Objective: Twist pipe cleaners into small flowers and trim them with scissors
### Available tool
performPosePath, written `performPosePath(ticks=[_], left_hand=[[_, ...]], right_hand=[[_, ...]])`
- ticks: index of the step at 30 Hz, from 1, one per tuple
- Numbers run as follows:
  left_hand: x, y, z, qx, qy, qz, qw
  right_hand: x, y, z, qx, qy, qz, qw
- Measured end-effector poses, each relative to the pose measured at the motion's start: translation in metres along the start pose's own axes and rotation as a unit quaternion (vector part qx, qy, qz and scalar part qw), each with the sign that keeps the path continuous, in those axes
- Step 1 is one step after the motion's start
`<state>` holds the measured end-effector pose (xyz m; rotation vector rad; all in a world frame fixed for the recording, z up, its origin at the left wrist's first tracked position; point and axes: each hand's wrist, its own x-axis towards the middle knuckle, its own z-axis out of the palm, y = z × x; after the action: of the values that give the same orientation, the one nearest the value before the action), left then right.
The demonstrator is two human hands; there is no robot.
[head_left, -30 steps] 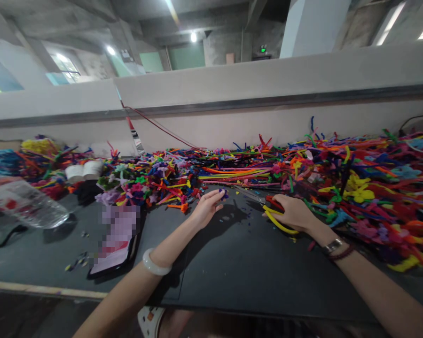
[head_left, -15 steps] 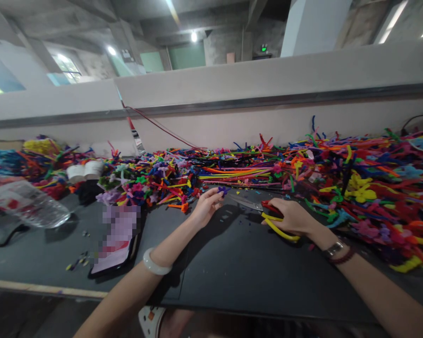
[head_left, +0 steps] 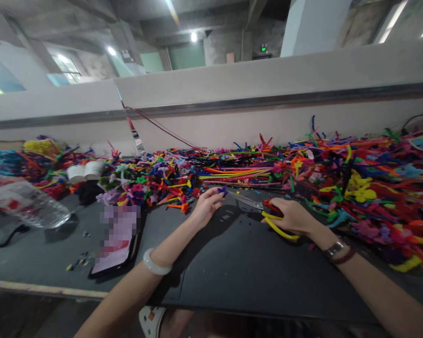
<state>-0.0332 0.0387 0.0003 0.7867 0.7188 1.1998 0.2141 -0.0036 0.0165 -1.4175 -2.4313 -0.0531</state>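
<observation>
Between the fingertips of my left hand [head_left: 206, 206] is a small purple pipe cleaner piece [head_left: 223, 190], its exact shape too small to make out. My right hand [head_left: 292, 217] grips a pair of scissors [head_left: 248, 203] by its handles, one red and one yellow. The blades point left, with their tips close to the purple piece; whether they touch it I cannot tell. Small purple and pale scraps [head_left: 227, 216] lie on the dark table [head_left: 232, 272] beneath the blades.
A long heap of colourful pipe cleaners [head_left: 239, 173] runs along the white partition [head_left: 232, 126]. On the left lie a phone [head_left: 116, 249], a clear plastic bottle [head_left: 38, 206] and a black strip [head_left: 12, 234]. White rolls or cups [head_left: 86, 171] stand behind the bottle.
The purple piece has turned slightly in my left fingertips. The scissor blades have shifted a little, and a few more purple bits show on the table below. Both arms stay nearly in place.
</observation>
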Motion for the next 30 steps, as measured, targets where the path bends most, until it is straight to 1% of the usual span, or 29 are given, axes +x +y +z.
performPosePath(ticks=[3,8,11,19,26,30], left_hand=[[-0.0003,-0.0007,-0.0001,0.003,-0.006,0.0,1.0],[-0.0001,-0.0014,-0.0006,0.005,-0.021,0.0,1.0],[0.0004,-0.0015,-0.0008,-0.003,-0.022,-0.002,1.0],[0.0008,-0.0012,-0.001,-0.001,-0.034,-0.022,0.999],[0.0009,-0.0003,-0.0008,0.0,-0.022,-0.034,0.999],[0.0009,-0.0008,-0.0006,0.014,-0.02,-0.024,0.999]], right_hand=[[-0.0003,0.0014,0.0016,0.004,0.004,-0.008,1.0],[-0.001,0.0019,0.0021,-0.005,-0.017,-0.001,1.0],[-0.0009,0.0017,0.0018,-0.004,-0.02,-0.009,1.0],[0.0003,0.001,0.0012,0.011,-0.02,-0.003,1.0],[0.0004,0.0021,0.0023,0.013,-0.026,-0.006,1.0],[0.0009,0.0022,0.0019,0.027,-0.033,-0.011,0.999]])
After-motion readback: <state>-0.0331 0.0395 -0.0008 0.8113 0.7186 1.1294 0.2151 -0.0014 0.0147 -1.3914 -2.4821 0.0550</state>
